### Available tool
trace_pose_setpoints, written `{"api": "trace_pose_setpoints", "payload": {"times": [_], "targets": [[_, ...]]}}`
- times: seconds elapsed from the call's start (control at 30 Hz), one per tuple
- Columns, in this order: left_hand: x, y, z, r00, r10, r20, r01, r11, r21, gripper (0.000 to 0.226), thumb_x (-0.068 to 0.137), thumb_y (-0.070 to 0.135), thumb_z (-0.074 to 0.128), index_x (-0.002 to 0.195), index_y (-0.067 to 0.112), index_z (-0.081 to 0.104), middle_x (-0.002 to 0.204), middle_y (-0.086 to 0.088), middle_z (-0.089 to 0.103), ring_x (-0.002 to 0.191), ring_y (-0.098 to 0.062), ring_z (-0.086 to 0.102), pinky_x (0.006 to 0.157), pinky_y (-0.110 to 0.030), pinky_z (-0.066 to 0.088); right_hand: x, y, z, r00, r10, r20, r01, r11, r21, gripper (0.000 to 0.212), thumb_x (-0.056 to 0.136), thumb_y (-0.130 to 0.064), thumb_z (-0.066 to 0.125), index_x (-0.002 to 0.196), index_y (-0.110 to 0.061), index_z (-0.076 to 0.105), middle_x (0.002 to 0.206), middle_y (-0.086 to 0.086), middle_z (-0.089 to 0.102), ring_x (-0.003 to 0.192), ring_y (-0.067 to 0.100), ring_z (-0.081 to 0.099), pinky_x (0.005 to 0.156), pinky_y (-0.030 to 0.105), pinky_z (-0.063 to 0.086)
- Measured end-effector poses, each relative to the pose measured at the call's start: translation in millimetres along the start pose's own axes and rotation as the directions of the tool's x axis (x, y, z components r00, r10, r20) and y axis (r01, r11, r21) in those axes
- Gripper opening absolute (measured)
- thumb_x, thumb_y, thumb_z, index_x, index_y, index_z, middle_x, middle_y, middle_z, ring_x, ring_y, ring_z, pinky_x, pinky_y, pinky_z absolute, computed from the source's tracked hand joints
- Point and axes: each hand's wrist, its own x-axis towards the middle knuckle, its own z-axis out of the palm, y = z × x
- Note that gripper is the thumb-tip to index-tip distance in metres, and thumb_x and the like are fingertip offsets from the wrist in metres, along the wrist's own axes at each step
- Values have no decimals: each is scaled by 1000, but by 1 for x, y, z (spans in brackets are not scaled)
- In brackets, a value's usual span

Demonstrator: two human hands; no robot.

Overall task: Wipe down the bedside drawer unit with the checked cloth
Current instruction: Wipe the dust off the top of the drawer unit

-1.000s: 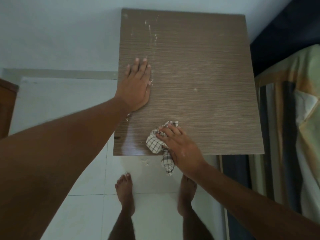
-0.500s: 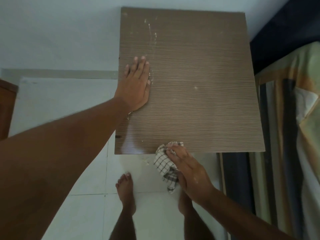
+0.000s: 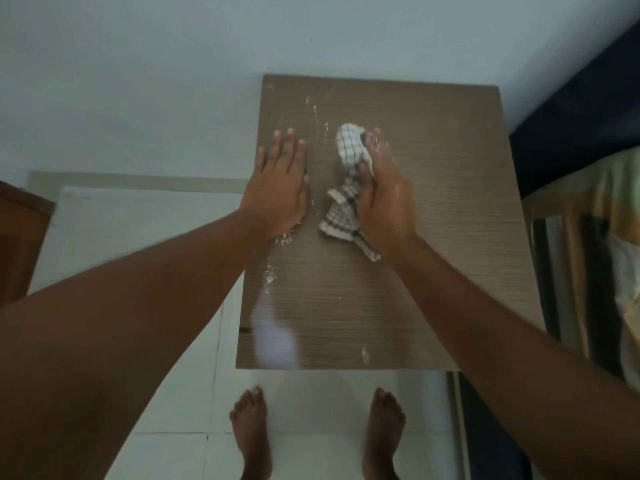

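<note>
The bedside drawer unit shows its brown wood-grain top (image 3: 433, 244), seen from above. White dusty streaks mark its far left part and left edge. My left hand (image 3: 278, 185) lies flat, palm down, fingers apart, on the top's left edge. My right hand (image 3: 382, 199) grips the white checked cloth (image 3: 348, 188) and presses it on the top's far middle, just right of my left hand. The cloth's loose end trails toward me under my wrist.
A pale wall (image 3: 173, 81) runs behind the unit. A bed with a striped cover (image 3: 595, 265) stands close on the right. White floor tiles (image 3: 166, 393) lie left and in front, where my bare feet (image 3: 252, 431) stand. A brown piece of furniture (image 3: 17, 244) sits at far left.
My right hand has carried the cloth from the top's near edge up to its far middle. My left hand has stayed flat on the left edge. The camera has tilted.
</note>
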Motion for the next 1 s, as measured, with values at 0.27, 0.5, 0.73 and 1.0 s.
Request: {"api": "trace_pose_setpoints", "payload": {"times": [0.27,0.5,0.73,1.0], "targets": [[54,-30,-15,999,-22,-49,19,998,-53,60,108,31,24,160,3,10,168,-19,0,156,-35,-6,125,-50,2,147,-4,10,986,-1,168,52,953,-300,49,109,-32,34,155,-15,34,164,11,28,150,37,26,123,53,26],[69,-44,-8,1000,-17,-14,17,998,-59,59,108,29,25,159,2,11,168,-19,0,156,-36,-7,125,-51,4,169,-11,39,954,54,294,130,811,-571,64,108,-48,25,161,-15,8,168,17,9,154,39,12,126,53,14],[70,-57,-5,999,7,47,-5,999,-46,59,109,29,24,159,2,12,169,-17,1,156,-33,-7,125,-52,4,161,12,54,939,23,343,174,829,-532,61,108,-38,25,161,-14,7,169,13,6,155,37,2,127,51,4],[66,-58,-3,999,17,47,-13,997,-82,57,109,28,25,159,3,14,169,-15,3,157,-32,-3,124,-55,10,154,16,52,935,-61,350,248,817,-520,55,106,-36,27,160,-21,22,168,9,14,156,32,7,127,47,6]]}}
